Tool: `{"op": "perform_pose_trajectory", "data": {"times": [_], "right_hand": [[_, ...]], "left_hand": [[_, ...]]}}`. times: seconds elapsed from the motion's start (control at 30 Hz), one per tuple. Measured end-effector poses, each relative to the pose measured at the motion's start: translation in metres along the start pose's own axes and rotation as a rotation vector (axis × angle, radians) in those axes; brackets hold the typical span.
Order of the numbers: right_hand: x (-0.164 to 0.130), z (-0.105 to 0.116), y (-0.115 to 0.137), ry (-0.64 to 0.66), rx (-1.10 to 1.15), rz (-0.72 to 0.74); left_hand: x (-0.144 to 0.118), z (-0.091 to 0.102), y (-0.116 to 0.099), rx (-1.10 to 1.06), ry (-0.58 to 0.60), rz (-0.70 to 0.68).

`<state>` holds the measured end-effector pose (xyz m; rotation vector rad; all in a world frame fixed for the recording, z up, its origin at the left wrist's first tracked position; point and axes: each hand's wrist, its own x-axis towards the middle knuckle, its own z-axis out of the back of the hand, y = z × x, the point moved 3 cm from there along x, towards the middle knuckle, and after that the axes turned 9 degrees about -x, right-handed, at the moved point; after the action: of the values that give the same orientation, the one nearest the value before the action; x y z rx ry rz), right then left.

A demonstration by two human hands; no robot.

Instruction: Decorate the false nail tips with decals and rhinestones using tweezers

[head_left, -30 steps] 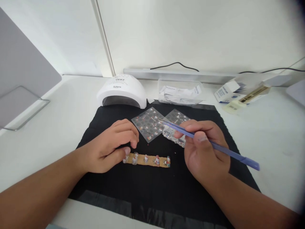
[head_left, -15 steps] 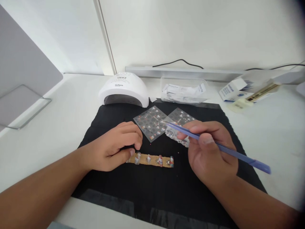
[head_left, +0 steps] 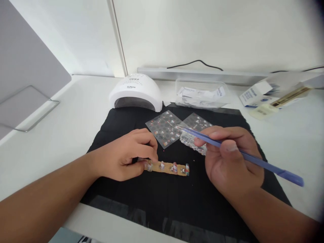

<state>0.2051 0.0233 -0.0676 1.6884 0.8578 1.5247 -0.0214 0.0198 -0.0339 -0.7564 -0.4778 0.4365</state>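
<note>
My left hand (head_left: 133, 153) is curled over the left end of a light brown strip (head_left: 167, 167). Its thumb and forefinger close around a clear press-on nail (head_left: 149, 165) there, partly hidden by the fingers. Several decorated nails, among them a red and white one (head_left: 174, 167), sit along the strip to the right. My right hand (head_left: 231, 158) grips blue tweezers (head_left: 215, 141), their metal tips pointing left above the sticker sheets. Under them lie a clear sticker sheet (head_left: 164, 130), a second sticker sheet (head_left: 197, 120) and a crinkled clear pack (head_left: 189, 141).
A black mat (head_left: 152, 195) covers the white table (head_left: 32, 141). Behind it stand a white nail lamp (head_left: 135, 89) and a clear plastic tray (head_left: 199, 101) of packets. A small white box (head_left: 255, 94) and a gold-coloured stick (head_left: 292, 96) are at the right.
The view has shifted slightly, moving everything right. My left forefinger has come down closer to the nail at the strip's left end. The tweezers remain held in my right hand.
</note>
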Motion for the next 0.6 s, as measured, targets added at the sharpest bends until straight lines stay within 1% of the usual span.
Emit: {"op": "perform_pose_trajectory", "data": {"times": [0.17,0.6], "right_hand": [[0.0000,0.0007,-0.0009,-0.012,0.022,0.005],[0.0016,-0.0012,-0.0011,-0.005,0.049,-0.027]], "left_hand": [[0.0007,-0.0028,0.0017,0.011,0.017,-0.005],[0.0006,-0.0046,0.0037,0.009,-0.001,-0.018]]}}
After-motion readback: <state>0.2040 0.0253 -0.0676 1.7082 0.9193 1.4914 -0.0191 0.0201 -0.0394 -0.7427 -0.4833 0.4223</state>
